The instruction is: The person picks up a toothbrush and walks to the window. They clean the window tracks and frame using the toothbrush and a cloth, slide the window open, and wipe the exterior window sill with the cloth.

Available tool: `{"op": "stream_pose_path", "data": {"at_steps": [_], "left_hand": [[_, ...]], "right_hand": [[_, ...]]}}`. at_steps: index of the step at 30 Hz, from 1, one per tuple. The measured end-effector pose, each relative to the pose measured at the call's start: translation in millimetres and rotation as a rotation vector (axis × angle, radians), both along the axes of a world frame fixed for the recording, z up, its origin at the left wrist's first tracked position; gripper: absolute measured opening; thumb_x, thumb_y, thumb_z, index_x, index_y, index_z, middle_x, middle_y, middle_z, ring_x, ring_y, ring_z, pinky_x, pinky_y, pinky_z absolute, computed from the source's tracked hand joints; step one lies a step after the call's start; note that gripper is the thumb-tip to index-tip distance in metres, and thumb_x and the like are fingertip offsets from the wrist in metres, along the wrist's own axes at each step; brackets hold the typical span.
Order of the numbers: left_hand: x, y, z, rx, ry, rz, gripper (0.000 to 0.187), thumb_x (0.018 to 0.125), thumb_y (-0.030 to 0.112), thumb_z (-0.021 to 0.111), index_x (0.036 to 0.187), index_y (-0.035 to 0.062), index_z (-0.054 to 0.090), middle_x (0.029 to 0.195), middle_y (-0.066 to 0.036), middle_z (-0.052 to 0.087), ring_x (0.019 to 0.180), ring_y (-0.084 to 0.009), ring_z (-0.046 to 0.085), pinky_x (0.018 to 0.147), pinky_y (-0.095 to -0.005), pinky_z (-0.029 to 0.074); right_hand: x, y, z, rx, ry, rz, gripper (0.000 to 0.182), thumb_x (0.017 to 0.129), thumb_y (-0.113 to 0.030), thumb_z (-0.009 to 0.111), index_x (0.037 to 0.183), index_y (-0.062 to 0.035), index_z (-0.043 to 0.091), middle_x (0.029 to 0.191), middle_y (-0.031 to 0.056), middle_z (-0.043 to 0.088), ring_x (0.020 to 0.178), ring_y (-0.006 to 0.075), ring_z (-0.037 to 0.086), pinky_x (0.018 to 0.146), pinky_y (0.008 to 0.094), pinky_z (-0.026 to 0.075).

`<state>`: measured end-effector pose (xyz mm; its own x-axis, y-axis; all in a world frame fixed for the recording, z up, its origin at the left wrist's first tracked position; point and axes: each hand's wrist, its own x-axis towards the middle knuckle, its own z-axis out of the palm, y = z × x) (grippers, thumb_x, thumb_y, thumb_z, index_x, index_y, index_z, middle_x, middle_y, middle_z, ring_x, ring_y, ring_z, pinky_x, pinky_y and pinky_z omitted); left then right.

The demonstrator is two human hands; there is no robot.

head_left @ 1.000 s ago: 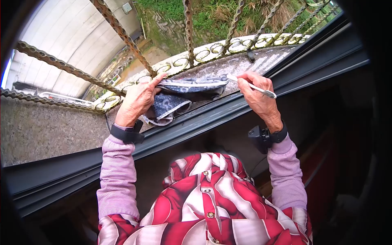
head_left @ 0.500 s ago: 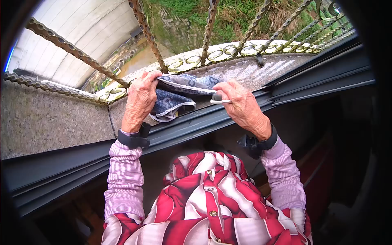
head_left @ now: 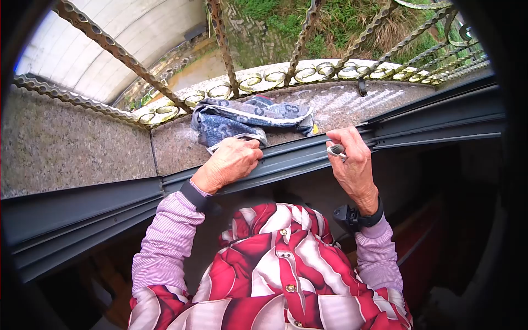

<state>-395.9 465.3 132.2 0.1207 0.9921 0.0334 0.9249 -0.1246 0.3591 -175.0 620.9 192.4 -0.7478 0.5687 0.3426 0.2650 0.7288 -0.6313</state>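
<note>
Cloth [head_left: 228, 116] lies lengthwise left to right on the ledge [head_left: 179, 146], just beyond my nearer left hand [head_left: 228, 163], its curled fingers' hold unclear; my right hand [head_left: 353, 165] grips a brush [head_left: 336, 149].

The left hand [head_left: 230, 163] touches the crumpled blue cloth [head_left: 242, 121] on the stone ledge [head_left: 175, 147]; the right hand [head_left: 352, 165] holds a brush [head_left: 336, 150] over the dark window track [head_left: 297, 155].
</note>
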Motion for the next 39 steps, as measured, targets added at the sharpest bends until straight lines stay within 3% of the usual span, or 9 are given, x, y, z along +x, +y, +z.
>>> {"op": "stream_pose_path", "data": {"at_steps": [6, 13, 16, 18, 20, 26, 31, 33, 39], "left_hand": [[10.3, 11.0, -3.4, -0.041, 0.248, -0.148, 0.001, 0.077, 0.016, 0.058, 0.076, 0.0157, 0.058, 0.078, -0.002, 0.053, 0.074, -0.0182, 0.06, 0.066, -0.0344, 0.039], [14.9, 14.6, 2.7, 0.045, 0.312, -0.211, 0.005, 0.079, 0.017, 0.06, 0.08, 0.012, 0.06, 0.079, -0.003, 0.054, 0.075, -0.0176, 0.059, 0.071, -0.0349, 0.041], [7.4, 49.3, 40.6, 0.347, -0.056, 0.121, 0.006, 0.079, 0.011, 0.068, 0.084, 0.0081, 0.065, 0.072, -0.009, 0.056, 0.064, -0.025, 0.06, 0.057, -0.0357, 0.047], [-7.4, 87.1, 70.4, 0.513, -0.138, 0.313, 0.004, 0.082, 0.007, 0.063, 0.084, 0.0032, 0.063, 0.073, -0.012, 0.056, 0.065, -0.0292, 0.06, 0.059, -0.0376, 0.048], [-33.6, 128.4, 68.7, 0.469, 0.233, 0.432, 0.007, 0.086, 0.006, 0.053, 0.086, 0.0004, 0.058, 0.076, -0.019, 0.057, 0.073, -0.0337, 0.061, 0.064, -0.042, 0.05], [-52.9, 187.0, 76.6, 0.347, 0.359, 0.612, 0.014, 0.084, 0.011, 0.052, 0.08, 0.0049, 0.064, 0.081, -0.017, 0.067, 0.077, -0.034, 0.066, 0.072, -0.0417, 0.054], [-74.2, 193.5, 70.3, 0.299, -0.046, 0.726, 0.014, 0.079, 0.019, 0.062, 0.08, 0.0049, 0.066, 0.085, -0.018, 0.066, 0.085, -0.0349, 0.063, 0.08, -0.0445, 0.05], [-74.1, 197.2, 71.8, 0.314, 0.079, 0.753, 0.015, 0.081, 0.014, 0.058, 0.079, 0.0018, 0.065, 0.083, -0.018, 0.066, 0.075, -0.0315, 0.066, 0.073, -0.0419, 0.052], [-65.5, 185.5, 93.9, 0.11, -0.352, 0.726, 0.025, 0.082, 0.007, 0.043, 0.094, -0.0031, 0.064, 0.08, -0.016, 0.066, 0.052, -0.0182, 0.066, 0.048, -0.0304, 0.049]], "right_hand": [[18.0, 2.9, -7.8, -0.028, -0.005, -0.065, 0.018, 0.081, 0.004, 0.06, 0.098, 0.0021, 0.06, 0.09, 0.0155, 0.056, 0.076, 0.0308, 0.061, 0.064, 0.036, 0.05], [37.6, 6.0, -12.7, -0.081, 0.043, -0.137, 0.018, 0.08, 0.006, 0.059, 0.097, 0.0016, 0.06, 0.089, 0.0152, 0.057, 0.076, 0.0311, 0.062, 0.063, 0.0355, 0.05], [44.4, 8.0, -14.6, -0.066, 0.064, -0.164, 0.016, 0.079, 0.007, 0.06, 0.095, 0.0014, 0.06, 0.088, 0.0152, 0.057, 0.077, 0.0318, 0.061, 0.065, 0.0363, 0.05], [46.2, 7.5, -15.9, -0.066, 0.073, -0.17, 0.015, 0.079, 0.006, 0.06, 0.094, 0.0013, 0.06, 0.087, 0.0152, 0.057, 0.077, 0.0323, 0.061, 0.065, 0.0369, 0.05], [48.4, 8.1, -17.5, -0.071, 0.081, -0.171, 0.014, 0.08, 0.004, 0.06, 0.093, 0.0011, 0.059, 0.086, 0.0152, 0.056, 0.076, 0.0332, 0.06, 0.065, 0.0377, 0.05], [65.8, 9.1, -28.8, -0.017, 0.124, -0.207, 0.009, 0.083, -0.002, 0.06, 0.092, -0.0001, 0.059, 0.085, 0.0146, 0.056, 0.075, 0.0327, 0.061, 0.065, 0.0381, 0.051], [79.9, 8.8, -33.4, -0.054, 0.136, -0.26, 0.008, 0.084, -0.003, 0.06, 0.091, 0.0, 0.059, 0.085, 0.0137, 0.056, 0.073, 0.031, 0.062, 0.062, 0.0381, 0.051], [81.4, 9.1, -34.5, -0.066, 0.146, -0.269, 0.008, 0.084, -0.003, 0.06, 0.091, -0.0001, 0.059, 0.085, 0.0139, 0.056, 0.072, 0.0316, 0.062, 0.061, 0.0383, 0.051], [82.6, 8.3, -35.9, -0.091, 0.152, -0.279, 0.007, 0.083, -0.003, 0.059, 0.09, -0.0007, 0.058, 0.084, 0.014, 0.055, 0.07, 0.0329, 0.061, 0.06, 0.0391, 0.05]]}}
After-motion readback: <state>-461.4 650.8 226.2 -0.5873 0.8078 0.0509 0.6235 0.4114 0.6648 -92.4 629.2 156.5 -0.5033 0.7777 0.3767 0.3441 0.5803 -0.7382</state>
